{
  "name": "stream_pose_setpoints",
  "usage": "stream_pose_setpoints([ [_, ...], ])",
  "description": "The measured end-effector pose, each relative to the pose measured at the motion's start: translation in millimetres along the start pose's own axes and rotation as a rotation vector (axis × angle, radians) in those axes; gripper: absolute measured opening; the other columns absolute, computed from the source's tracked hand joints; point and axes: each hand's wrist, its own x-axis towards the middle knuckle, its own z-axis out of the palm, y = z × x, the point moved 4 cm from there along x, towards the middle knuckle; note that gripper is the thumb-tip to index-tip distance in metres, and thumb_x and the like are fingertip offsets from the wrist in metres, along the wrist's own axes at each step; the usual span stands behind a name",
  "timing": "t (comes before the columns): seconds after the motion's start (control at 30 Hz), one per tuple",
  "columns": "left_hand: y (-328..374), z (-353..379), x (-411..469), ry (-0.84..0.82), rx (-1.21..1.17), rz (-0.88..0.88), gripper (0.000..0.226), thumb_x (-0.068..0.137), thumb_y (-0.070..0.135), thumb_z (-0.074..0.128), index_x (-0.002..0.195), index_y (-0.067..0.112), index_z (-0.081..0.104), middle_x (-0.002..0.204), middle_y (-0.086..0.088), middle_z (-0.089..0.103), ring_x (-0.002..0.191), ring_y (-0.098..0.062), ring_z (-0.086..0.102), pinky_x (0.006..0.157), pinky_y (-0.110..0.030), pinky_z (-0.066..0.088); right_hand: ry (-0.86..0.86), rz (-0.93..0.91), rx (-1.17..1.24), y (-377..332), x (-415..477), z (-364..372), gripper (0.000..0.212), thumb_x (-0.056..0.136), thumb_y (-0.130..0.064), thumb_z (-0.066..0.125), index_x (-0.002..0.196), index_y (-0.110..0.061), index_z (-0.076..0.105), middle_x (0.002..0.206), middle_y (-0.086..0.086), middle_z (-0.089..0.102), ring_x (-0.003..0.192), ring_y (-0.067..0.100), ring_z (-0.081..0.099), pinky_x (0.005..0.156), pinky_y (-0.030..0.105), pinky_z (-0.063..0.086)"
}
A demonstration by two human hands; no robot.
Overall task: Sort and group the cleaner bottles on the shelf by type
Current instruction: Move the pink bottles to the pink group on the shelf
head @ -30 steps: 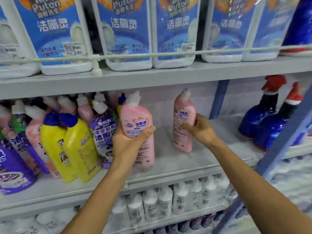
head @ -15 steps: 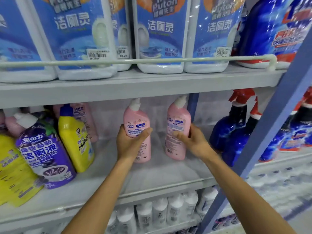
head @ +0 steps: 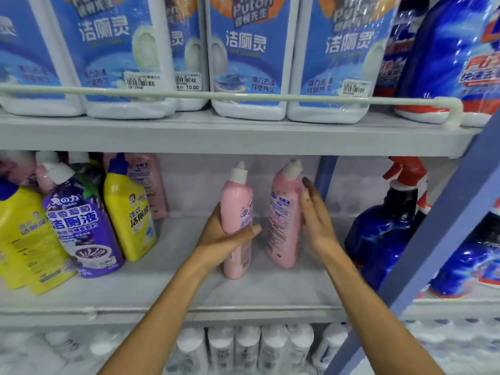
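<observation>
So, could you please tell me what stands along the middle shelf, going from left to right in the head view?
Yellow bottle at the edge → purple bottle → second yellow bottle → pink bottle in the left hand → pink bottle by the right hand → blue spray bottle.

A grey shelving unit fills the view: an upper shelf board (head: 216, 136) with a white guard rail (head: 243, 98) along its front edge, and a middle shelf (head: 167, 290) backed by a pale panel (head: 194, 185). A blue upright post (head: 443, 239) crosses diagonally at right (lighting is even and soft).
</observation>
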Motion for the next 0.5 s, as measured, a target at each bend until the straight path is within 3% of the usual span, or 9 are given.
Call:
stream_pose_setpoints([
  [0.07,0.6,5.6,1.2,0.012,-0.059,-0.003,0.062,0.064,0.027,0.088,0.119,0.011,0.065,0.099,0.002,0.079,0.089,-0.014,0.073,0.073,-0.024,0.058,-0.046,0.073,0.005,3.1,6.7,2.3,0.061,0.088,-0.084,0.043,0.140,-0.052,0.052,0.148,-0.022,0.054,0.137,0.002,0.051,0.118,0.037,0.040],
  [0.13,-2.6,12.1,1.7,0.096,-0.070,-0.006,0.056,0.064,0.029,0.086,0.113,0.008,0.068,0.095,-0.001,0.079,0.085,-0.017,0.072,0.071,-0.026,0.059,-0.077,0.063,0.065,4.0,3.3,9.3,0.060,0.095,-0.074,0.044,0.134,-0.033,0.062,0.129,-0.012,0.070,0.120,0.002,0.065,0.103,0.030,0.051],
  [0.2,-4.5,19.8,1.6,0.216,-0.049,0.032,0.061,0.061,0.040,0.089,0.110,0.011,0.068,0.096,-0.003,0.077,0.083,-0.017,0.072,0.073,-0.030,0.060,-0.024,0.019,0.095,1.7,0.5,16.0,0.056,0.098,-0.064,0.051,0.129,-0.019,0.061,0.116,-0.007,0.072,0.102,-0.001,0.069,0.087,0.019,0.054],
  [0.3,1.6,32.3,-4.2,0.343,0.030,0.144,0.071,0.062,0.066,0.079,0.114,0.022,0.058,0.097,0.008,0.069,0.084,-0.002,0.067,0.070,-0.018,0.054,0.055,-0.012,0.075,2.6,1.4,22.5,0.046,0.095,-0.049,0.065,0.131,-0.024,0.049,0.116,-0.004,0.065,0.092,-0.010,0.064,0.076,0.010,0.051],
  [0.4,3.4,40.7,-8.5,0.331,0.052,0.185,0.079,0.069,0.077,0.062,0.123,0.021,0.050,0.100,0.010,0.065,0.081,0.005,0.063,0.068,-0.010,0.046,0.007,-0.028,0.036,9.5,-4.3,24.3,0.052,0.093,-0.053,0.067,0.132,-0.025,0.049,0.115,-0.010,0.065,0.099,-0.004,0.065,0.079,0.011,0.051],
  [0.5,-4.0,34.0,-9.0,0.229,0.003,0.156,0.085,0.077,0.082,0.047,0.132,0.017,0.050,0.110,0.012,0.063,0.093,0.007,0.061,0.079,-0.009,0.045,-0.163,-0.002,0.053,23.5,-18.4,19.2,0.049,0.097,-0.051,0.061,0.140,-0.029,0.051,0.130,-0.011,0.066,0.121,0.004,0.062,0.097,0.017,0.050],
])
